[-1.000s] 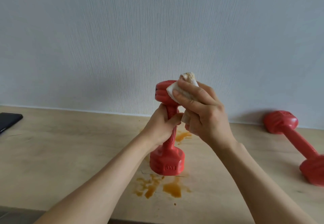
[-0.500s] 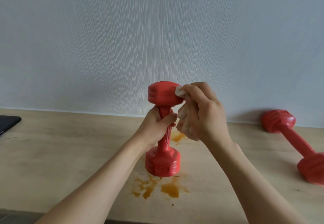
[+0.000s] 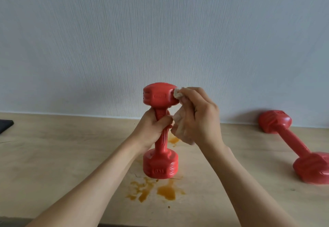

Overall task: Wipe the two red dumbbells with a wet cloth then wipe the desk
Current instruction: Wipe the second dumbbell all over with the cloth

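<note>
- Red plastic-coated dumbbell [image 3: 160,155] stands upright on its lower head on the pale wooden bench [image 3: 53,155], near the middle of your view, with its upper head raised in front of the white textured wall [image 3: 160,31].
- Your left hand [image 3: 153,130] has its grip clenched round the dumbbell's handle, just under the upper head; the lower head sits below your fist, touching the bench.
- Your right hand [image 3: 197,118] grasps a crumpled white wet cloth [image 3: 178,92], with the fingers curled round it.
- A corner of that cloth shows past your fingertips and presses against the right side of the upper head; more of the cloth bunches out below the palm, just beside your left thumb.
- So the dumbbell lies between your two hands: handle inside the left grip, upper head touching the cloth held in the right.
- Orange-brown liquid stains [image 3: 154,189] spread on the bench just in front of the lower head, and a smaller patch shows behind the handle.
- A second red dumbbell [image 3: 295,145] lies on its side at the right, well apart from your hands, one head close to the wall and the other nearer you.
- A dark flat object [image 3: 5,125] is cut off by the left edge; what it is cannot be told.
</note>
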The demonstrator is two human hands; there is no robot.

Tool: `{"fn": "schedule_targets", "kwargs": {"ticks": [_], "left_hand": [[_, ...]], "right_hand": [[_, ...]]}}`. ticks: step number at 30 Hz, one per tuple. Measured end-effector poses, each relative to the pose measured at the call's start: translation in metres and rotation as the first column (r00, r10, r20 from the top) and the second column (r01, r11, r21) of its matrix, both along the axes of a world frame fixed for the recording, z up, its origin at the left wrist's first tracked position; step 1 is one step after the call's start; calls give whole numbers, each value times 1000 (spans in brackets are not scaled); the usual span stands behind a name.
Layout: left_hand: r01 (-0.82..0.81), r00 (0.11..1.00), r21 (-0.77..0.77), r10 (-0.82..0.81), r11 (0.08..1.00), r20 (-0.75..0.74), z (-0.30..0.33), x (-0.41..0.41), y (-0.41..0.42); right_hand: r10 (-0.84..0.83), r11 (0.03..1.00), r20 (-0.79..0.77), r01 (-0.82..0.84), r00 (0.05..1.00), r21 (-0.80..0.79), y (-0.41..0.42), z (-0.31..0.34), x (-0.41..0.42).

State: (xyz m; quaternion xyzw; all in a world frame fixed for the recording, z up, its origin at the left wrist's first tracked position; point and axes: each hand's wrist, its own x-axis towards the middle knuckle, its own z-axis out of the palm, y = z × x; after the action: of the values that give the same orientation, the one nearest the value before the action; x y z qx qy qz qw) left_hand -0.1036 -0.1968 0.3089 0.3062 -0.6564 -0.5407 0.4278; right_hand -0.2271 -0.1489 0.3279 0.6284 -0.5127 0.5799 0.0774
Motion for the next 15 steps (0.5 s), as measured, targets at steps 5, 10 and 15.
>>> {"fn": "schedule_targets", "kwargs": {"ticks": [5,10,15], "left_hand": [[-5,1000,29,5,1000,-17,-3,4,-1],[-59,998,-31,60,998,13,-3,1,-2],[-29,999,-12,29,1000,-16,-4,1,0]], "right_hand": [[-15,1000,-30,15,999,4,1,1,0],[-97,994,-270,78,958,-79,10,5,11],[-65,998,-123,68,990,19,4,-4,-8]]}}
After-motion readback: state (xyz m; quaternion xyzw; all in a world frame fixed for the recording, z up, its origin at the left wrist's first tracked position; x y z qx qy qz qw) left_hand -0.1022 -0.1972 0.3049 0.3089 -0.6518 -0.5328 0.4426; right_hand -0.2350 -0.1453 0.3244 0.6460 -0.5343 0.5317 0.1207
